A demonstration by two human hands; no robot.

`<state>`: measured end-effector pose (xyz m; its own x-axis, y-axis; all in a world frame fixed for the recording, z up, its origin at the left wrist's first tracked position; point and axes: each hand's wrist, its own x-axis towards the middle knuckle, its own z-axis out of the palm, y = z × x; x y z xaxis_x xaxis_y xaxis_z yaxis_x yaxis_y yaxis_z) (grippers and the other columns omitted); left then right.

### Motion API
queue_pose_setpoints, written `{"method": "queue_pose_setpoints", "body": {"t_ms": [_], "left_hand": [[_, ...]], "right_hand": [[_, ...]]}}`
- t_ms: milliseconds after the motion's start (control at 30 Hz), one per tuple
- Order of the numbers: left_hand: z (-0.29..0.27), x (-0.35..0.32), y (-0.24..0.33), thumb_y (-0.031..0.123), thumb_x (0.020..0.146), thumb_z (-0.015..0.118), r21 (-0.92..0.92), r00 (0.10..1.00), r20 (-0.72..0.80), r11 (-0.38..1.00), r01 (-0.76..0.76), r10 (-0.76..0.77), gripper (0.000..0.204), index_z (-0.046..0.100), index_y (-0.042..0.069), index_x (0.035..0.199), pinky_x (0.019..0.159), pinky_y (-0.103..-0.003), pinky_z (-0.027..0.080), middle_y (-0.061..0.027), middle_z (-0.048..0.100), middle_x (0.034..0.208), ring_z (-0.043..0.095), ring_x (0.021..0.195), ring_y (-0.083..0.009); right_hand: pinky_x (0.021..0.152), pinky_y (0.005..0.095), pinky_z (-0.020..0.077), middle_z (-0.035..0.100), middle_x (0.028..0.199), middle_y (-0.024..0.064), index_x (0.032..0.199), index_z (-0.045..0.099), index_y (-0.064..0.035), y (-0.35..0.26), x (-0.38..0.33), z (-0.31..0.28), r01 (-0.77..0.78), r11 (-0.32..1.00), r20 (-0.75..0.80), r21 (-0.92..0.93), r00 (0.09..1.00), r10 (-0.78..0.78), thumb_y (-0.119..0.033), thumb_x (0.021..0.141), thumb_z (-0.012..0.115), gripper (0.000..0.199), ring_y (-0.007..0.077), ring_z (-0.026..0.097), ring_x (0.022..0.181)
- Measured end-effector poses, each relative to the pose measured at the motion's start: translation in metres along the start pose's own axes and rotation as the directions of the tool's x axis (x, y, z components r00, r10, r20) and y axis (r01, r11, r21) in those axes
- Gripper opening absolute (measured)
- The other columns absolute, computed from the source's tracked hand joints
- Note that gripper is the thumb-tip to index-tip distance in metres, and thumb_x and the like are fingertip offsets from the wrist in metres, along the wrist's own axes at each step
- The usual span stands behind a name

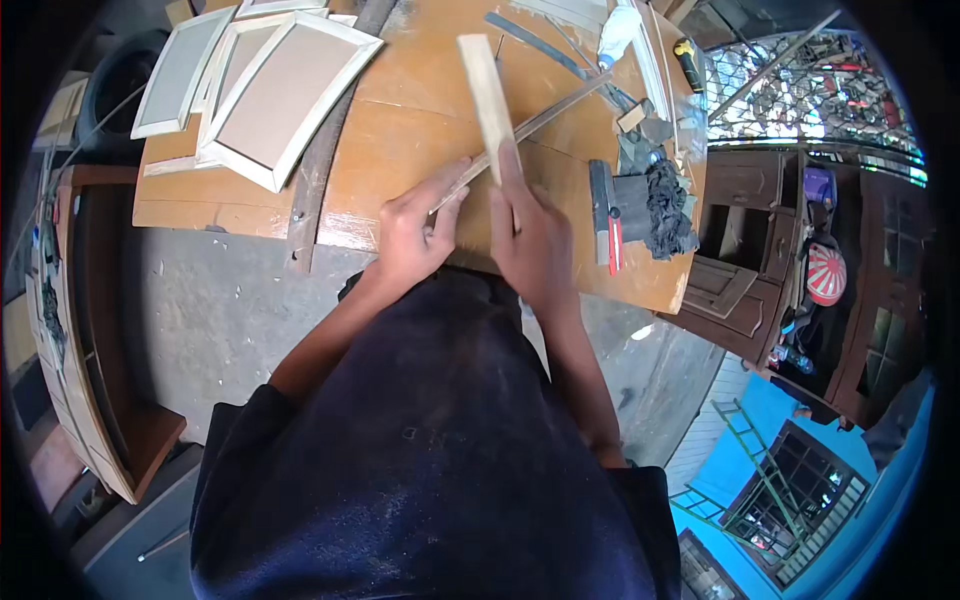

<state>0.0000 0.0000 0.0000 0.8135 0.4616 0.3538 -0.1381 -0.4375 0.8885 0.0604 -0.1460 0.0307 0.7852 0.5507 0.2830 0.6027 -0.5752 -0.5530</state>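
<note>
My left hand (415, 235) pinches the near end of a long thin wooden strip (545, 115) that runs diagonally up to the right across the wooden worktable (400, 140). My right hand (535, 245) grips a short pale flat wooden block (485, 95), index finger stretched along it, and presses it against the strip where the two cross. Both hands sit close together near the table's front edge.
Several pale framed panels (270, 90) are stacked at the table's back left beside a dark curved bar (320, 170). A chisel with a red handle (608, 225), a black rag (668, 205) and small tools lie at the right. Dark wooden furniture (760, 250) stands beyond the table.
</note>
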Motion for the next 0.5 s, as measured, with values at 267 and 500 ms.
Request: {"method": "queue_pose_setpoints", "body": {"t_ms": [267, 500], "left_hand": [[0.007, 0.005, 0.013, -0.001, 0.091, 0.064, 0.012, 0.976, -0.035, 0.976, 0.216, -0.215, 0.029, 0.069, -0.002, 0.119, 0.079, -0.031, 0.057, -0.02, 0.073, 0.107, 0.074, 0.095, -0.0229], [0.007, 0.004, 0.015, 0.003, 0.091, 0.065, 0.122, 0.961, -0.058, 0.954, 0.275, -0.27, 0.029, 0.07, 0.001, 0.12, 0.066, -0.027, 0.056, -0.0174, 0.075, 0.105, 0.073, 0.086, -0.0169]], "right_hand": [[0.06, 0.0422, 0.0488, 0.058, 0.074, 0.0183, 0.146, 0.05, -0.0089, 0.021, -0.003, -0.016, 0.003, 0.998, 0.095, 0.068, 0.995, -0.009, -0.01, 0.095, 0.059, 0.052, 0.035, 0.06, 0.066], [0.064, 0.0433, 0.0531, 0.06, 0.076, 0.0216, 0.144, 0.053, -0.0076, 0.039, -0.017, -0.008, 0.08, 0.976, 0.087, 0.204, 0.991, -0.099, -0.007, 0.09, 0.065, 0.056, 0.037, 0.063, 0.065]]}}
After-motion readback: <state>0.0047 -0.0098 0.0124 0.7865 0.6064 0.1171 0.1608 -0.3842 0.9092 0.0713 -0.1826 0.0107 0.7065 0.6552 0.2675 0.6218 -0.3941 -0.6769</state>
